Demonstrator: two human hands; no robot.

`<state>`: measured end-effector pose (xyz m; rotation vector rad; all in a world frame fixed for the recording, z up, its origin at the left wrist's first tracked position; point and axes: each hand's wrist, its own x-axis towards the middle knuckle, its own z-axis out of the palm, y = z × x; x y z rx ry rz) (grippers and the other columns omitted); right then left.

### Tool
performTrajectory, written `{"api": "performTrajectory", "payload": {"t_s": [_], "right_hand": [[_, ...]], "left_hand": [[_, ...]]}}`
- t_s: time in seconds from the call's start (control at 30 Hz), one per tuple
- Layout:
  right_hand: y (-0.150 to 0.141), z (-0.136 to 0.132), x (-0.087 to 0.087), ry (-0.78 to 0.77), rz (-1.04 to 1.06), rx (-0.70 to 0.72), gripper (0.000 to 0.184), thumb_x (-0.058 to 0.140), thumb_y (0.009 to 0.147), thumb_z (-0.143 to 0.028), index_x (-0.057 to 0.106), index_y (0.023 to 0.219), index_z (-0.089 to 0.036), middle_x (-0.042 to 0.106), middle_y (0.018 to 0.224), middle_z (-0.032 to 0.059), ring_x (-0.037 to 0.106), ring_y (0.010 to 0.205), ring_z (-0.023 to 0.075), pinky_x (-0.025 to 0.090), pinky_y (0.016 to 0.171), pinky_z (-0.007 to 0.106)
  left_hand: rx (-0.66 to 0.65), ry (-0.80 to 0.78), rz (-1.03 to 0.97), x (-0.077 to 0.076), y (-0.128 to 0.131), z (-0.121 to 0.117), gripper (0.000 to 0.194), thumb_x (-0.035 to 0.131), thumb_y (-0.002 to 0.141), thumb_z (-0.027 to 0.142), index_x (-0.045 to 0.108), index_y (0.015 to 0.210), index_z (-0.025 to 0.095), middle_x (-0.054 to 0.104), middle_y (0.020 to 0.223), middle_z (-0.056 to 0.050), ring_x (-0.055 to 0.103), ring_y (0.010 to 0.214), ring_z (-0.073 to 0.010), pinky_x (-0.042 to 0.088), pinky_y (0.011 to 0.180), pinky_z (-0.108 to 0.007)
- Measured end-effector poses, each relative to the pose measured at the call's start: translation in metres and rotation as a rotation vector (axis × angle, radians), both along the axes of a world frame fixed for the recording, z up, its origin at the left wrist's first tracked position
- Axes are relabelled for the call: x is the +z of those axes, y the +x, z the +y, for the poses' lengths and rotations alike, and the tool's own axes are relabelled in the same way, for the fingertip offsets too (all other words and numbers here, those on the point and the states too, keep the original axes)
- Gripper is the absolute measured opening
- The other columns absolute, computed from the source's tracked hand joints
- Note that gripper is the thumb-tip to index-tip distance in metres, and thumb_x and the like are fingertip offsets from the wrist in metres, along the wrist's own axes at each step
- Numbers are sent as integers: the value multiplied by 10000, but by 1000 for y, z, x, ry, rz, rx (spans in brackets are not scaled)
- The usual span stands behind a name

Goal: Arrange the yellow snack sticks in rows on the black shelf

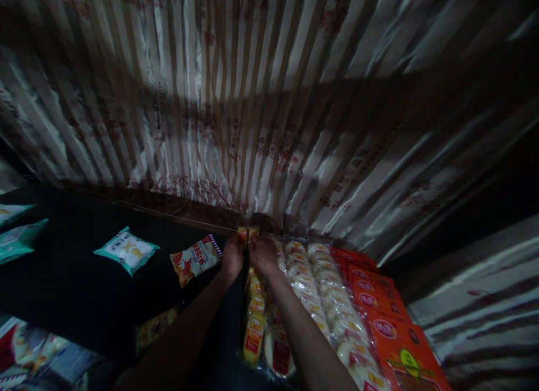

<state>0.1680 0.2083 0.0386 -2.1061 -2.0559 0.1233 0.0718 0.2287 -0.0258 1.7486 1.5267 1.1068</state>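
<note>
The left hand [233, 257] and the right hand [263, 254] meet at the far end of a row of packets, both curled in towards a small yellow-and-red packet [243, 235] that shows between them. The light is dim and the hands hide much of it, so whether they truly grip it I cannot tell. It sits close to the far edge of the black table [76, 284]. It looks light and soft, in a crinkly film that may slip, and its top end seems the likeliest place to pinch; the contents could crush under a hard squeeze.

Under the right forearm runs a row of yellow-labelled packets [254, 323], each a clear wrapper around a pale cake. To its right lie close rows of round pastries in clear wrap [314, 293], then orange packets [377, 307] towards the table's far right corner. Left of the hands lie a red-and-white snack packet [196, 260] and a teal-edged packet [126, 251], with more teal packets [17, 239] at the left edge. A ribbed sheet wall [269, 99] rises behind — printed in faded red.
</note>
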Motion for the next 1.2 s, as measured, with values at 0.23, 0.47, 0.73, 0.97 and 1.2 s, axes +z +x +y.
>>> {"api": "performTrajectory", "payload": {"t_s": [0.23,0.47,0.73,0.97,1.2], "right_hand": [[2,2,-5,46,30,48,299,381,891,-207,657,991,-150,689,1022,121,600,968,218,356,894,305],[6,-4,-8,274,142,113,303,369,886,-188,655,980,-153,680,1013,116,576,1020,211,380,939,325],[-2,-45,5,472,361,177,336,382,854,-194,666,1023,-133,650,1115,144,550,1106,238,416,978,407],[-49,-110,-1,470,553,224,324,407,863,-192,650,1077,-174,642,1158,110,547,1139,217,428,997,430],[-110,-160,-45,274,704,260,337,437,817,-144,655,1073,-159,649,1150,123,598,1085,211,478,950,380]], "left_hand": [[-28,18,131,-2,-2,4,372,369,816,32,599,1101,96,644,1075,-139,592,1028,-203,456,933,-320],[-11,201,139,1,1,-5,402,345,837,55,559,1171,122,591,1182,-150,551,1116,-214,438,992,-376],[24,355,120,14,-21,-57,378,341,806,29,599,1062,133,591,1194,-126,529,1156,-198,454,998,-386],[241,482,292,3,-100,-144,261,416,830,91,626,962,171,616,1180,-89,441,1241,-243,428,990,-450],[443,316,543,-24,-157,-180,288,444,857,224,640,1041,120,626,1179,-129,425,1235,-332,371,999,-524]]}}
